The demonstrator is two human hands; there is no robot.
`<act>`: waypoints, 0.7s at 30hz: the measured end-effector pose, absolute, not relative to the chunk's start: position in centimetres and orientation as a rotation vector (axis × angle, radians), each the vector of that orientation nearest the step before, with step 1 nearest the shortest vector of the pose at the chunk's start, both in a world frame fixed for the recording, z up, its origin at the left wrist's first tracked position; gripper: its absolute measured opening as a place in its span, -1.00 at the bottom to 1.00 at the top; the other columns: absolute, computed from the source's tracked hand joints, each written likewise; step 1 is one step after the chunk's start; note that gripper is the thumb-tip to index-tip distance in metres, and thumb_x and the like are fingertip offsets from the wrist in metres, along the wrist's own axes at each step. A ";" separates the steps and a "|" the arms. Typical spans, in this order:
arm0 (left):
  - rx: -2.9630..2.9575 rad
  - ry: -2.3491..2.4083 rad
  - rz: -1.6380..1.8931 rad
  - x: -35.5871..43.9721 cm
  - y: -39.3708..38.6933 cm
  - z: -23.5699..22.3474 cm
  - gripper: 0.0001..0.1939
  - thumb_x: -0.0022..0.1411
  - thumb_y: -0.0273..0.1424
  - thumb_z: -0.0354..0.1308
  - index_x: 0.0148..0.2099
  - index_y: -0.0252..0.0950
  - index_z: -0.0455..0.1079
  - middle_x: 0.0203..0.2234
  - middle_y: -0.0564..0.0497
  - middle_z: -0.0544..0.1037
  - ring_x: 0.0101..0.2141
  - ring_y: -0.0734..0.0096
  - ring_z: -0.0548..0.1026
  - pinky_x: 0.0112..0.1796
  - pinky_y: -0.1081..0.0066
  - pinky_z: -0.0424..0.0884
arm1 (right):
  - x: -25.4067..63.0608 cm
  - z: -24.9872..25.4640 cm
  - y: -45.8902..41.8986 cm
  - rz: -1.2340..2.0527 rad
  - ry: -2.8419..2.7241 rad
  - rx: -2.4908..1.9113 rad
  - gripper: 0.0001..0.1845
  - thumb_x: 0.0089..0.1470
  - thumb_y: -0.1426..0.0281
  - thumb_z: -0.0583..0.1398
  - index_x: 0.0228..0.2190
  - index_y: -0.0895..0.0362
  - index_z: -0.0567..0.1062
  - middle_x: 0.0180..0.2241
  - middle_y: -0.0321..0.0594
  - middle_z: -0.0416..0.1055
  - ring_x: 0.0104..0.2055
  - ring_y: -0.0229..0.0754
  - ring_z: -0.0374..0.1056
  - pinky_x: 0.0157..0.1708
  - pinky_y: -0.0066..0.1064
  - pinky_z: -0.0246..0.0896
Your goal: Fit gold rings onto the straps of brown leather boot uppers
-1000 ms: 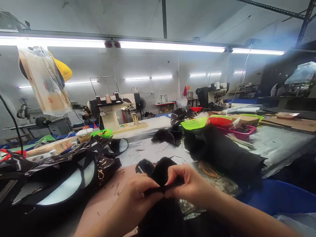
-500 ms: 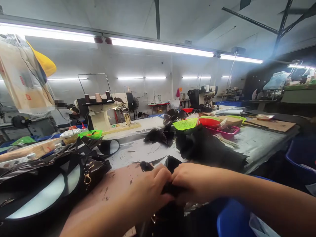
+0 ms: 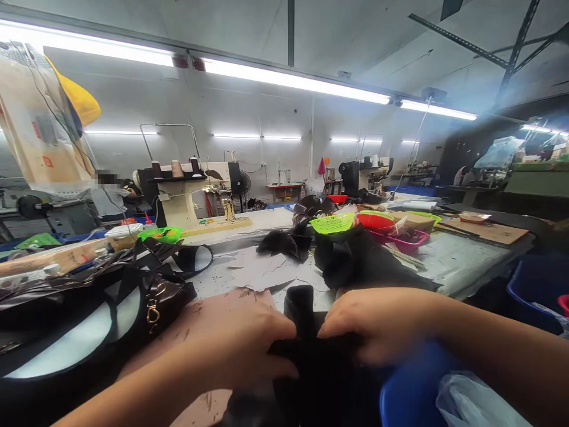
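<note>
A piece of black fabric hangs at the table's near edge, stretched between my two hands. My left hand pinches its left side, thumb below and fingers above. On the other side my right hand grips the fabric, its fingers curled and partly hidden by the cloth. A narrow black flap stands up between the hands. Left of them lies a pile of dark brown glossy bag pieces with a gold snap hook.
A roll of black material lies beyond my right hand, near a green basket, a red basket and a magenta basket. A sewing machine stands at the back left. Blue bins sit lower right.
The view has swung right. My hands, close together on the black fabric before, are now further apart, with more of the fabric showing between them.
</note>
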State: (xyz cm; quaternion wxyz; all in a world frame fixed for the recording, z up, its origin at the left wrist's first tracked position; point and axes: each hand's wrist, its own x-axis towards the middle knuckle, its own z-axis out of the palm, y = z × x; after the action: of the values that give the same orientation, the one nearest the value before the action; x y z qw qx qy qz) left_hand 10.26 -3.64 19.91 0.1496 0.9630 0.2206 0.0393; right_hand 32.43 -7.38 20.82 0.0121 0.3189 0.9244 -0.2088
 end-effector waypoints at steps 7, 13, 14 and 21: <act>2.945 0.420 0.281 9.8 -4.1 19.8 -0.88 0.09 -0.37 0.19 -0.47 -0.26 0.39 -0.02 -0.03 0.38 0.06 0.13 0.23 0.13 0.06 -0.12 | 31.8 21.2 -7.7 -0.584 2.922 0.946 -0.78 -0.14 0.56 0.28 -0.34 0.21 0.49 -0.39 -0.23 0.45 -0.36 -0.23 0.31 -0.38 -0.51 0.12; 2.943 0.524 0.103 10.4 -4.1 20.4 -0.77 0.11 -0.36 0.16 -0.51 -0.26 0.21 -0.55 0.14 0.41 -0.43 0.47 0.36 -0.20 0.41 0.23 | 31.7 21.5 -7.6 -0.549 2.846 1.036 -0.64 -0.18 0.54 0.27 -0.23 0.19 0.45 -0.42 -0.26 0.41 -0.40 -0.23 0.27 -0.46 -0.50 0.09; 2.935 0.534 0.112 10.5 -4.3 20.4 -0.76 0.10 -0.37 0.17 -0.52 -0.27 0.18 -0.55 0.15 0.40 -0.44 0.48 0.35 -0.25 0.44 0.23 | 31.5 21.5 -7.5 -0.519 2.840 1.047 -0.68 -0.19 0.50 0.28 -0.28 0.20 0.46 -0.46 -0.27 0.39 -0.43 -0.23 0.25 -0.48 -0.50 0.07; 2.901 0.543 0.084 10.3 -4.3 20.5 -0.71 0.08 -0.35 0.20 -0.57 -0.30 0.19 -0.56 0.17 0.37 -0.48 0.54 0.32 -0.18 0.43 0.16 | 31.1 20.4 -7.6 -0.567 3.006 1.072 -0.79 -0.10 0.45 0.28 -0.64 0.21 0.39 -0.61 -0.40 0.21 -0.51 -0.36 0.16 -0.51 -0.58 0.03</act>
State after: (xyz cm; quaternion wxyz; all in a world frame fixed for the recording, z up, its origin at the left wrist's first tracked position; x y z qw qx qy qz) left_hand 10.33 -4.26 20.45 0.0944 0.9782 0.1830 0.0283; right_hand 31.08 -7.62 20.38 -0.0500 0.3303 0.9262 -0.1748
